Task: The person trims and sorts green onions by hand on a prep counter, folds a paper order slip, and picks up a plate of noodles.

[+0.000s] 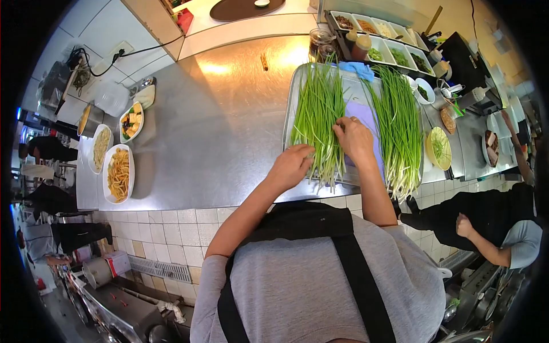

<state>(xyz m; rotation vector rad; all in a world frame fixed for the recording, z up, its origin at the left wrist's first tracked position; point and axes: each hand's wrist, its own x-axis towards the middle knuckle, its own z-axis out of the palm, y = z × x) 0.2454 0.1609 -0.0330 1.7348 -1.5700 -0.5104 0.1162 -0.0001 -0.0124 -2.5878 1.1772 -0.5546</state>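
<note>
Two long bunches of green stalks lie side by side on a metal tray (291,103), pale ends toward me. My left hand (293,166) rests at the left edge of the left bunch (318,108), near the pale ends, with its fingers curled together. At that bunch's right edge is my right hand (353,137), its fingers bent against the stalks. Whether either hand grips any stalks is too small to tell. The right bunch (398,120) lies untouched. Between the bunches a purple sheet (361,113) shows, with a blue cloth (357,70) at the tray's far edge.
White bowls of food, one with noodles (118,174), stand at the left of the steel counter (200,131). Ingredient containers (400,56) line the back right. A yellow bowl (438,148) sits right of the tray. Another person (486,223) stands at the right.
</note>
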